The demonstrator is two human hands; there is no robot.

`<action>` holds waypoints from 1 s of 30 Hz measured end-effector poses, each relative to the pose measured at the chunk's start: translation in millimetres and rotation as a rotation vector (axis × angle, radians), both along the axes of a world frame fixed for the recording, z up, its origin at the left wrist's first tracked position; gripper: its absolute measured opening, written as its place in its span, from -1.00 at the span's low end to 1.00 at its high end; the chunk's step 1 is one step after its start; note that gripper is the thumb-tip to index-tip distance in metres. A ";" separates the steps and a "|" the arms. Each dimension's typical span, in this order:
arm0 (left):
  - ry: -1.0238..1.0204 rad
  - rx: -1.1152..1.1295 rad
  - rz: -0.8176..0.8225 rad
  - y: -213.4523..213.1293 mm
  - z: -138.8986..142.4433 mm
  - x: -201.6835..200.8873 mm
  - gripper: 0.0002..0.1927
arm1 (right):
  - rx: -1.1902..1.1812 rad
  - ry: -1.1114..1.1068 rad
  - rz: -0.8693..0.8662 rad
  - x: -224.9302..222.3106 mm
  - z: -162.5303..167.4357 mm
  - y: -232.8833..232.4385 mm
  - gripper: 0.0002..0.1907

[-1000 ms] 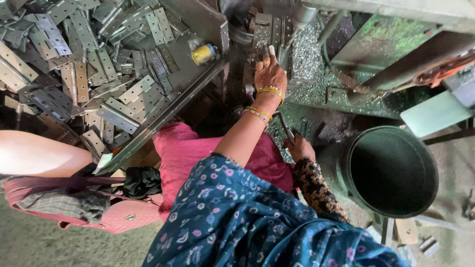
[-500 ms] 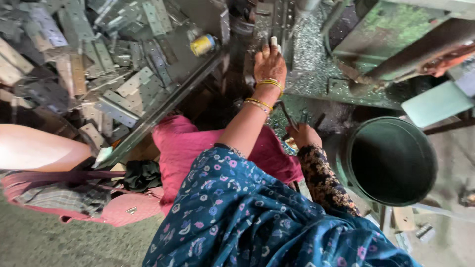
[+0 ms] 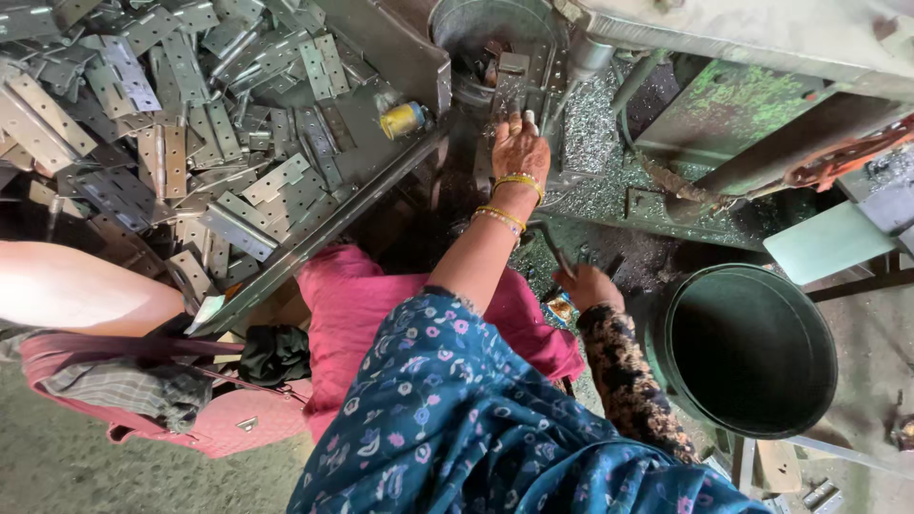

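Heap of flat metal hinges fills sloped tray, upper left of frame. Small yellow cylinder at tray's right edge. Dark green round bucket at right. Pink bag on floor, lower left. Metal shavings strewn upper centre.

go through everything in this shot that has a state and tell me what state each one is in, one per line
left hand: stretched forward, fingers resting on a metal hinge plate at the machine
right hand: closed around a lever handle
green bucket: upright, looks empty
hinge tray: heaped with loose hinges
yellow cylinder: lying on its side
pink bag: on the floor
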State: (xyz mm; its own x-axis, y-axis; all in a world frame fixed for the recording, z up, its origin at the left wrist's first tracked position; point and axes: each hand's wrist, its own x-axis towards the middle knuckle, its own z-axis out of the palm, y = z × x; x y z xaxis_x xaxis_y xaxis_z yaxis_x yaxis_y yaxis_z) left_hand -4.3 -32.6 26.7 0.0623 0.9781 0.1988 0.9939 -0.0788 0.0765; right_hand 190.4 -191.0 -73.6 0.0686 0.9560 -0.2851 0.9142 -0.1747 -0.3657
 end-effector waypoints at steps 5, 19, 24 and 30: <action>0.001 0.038 0.027 15.7 4.2 8.6 -0.62 | -0.067 -0.055 -0.043 -6.6 22.6 0.2 -0.42; -0.095 0.043 0.009 6.0 -4.0 3.7 -0.49 | 0.033 0.048 -0.068 -9.4 -16.1 -11.8 -0.40; -0.013 0.050 0.044 17.6 -5.5 -1.4 -0.48 | -0.019 0.004 -0.020 0.5 4.9 -1.2 -0.40; -0.069 -0.029 0.040 34.3 5.3 4.6 -0.49 | -0.039 0.035 -0.025 -4.7 -6.0 -6.3 -0.41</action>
